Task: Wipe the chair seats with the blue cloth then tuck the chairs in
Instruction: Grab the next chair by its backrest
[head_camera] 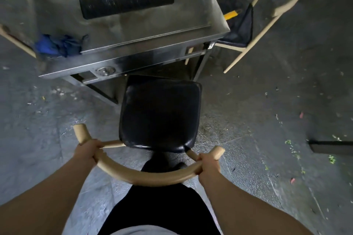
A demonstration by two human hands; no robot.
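A chair with a black padded seat point(160, 112) and a curved tan wooden backrest point(149, 176) stands in front of me, its front edge just under the steel table point(152, 44). My left hand point(89, 150) grips the left part of the backrest. My right hand point(209, 166) grips the right part. The blue cloth point(57, 45) lies crumpled on the table's near left corner, away from both hands. A second chair point(267, 21) with a dark seat stands at the table's right side, partly under it.
A yellow object point(231, 14) lies on the second chair's seat. Part of a third chair's tan frame point(17, 40) shows at the left edge. The concrete floor point(267, 120) is littered with small scraps. A dark bar point(330, 147) lies at right.
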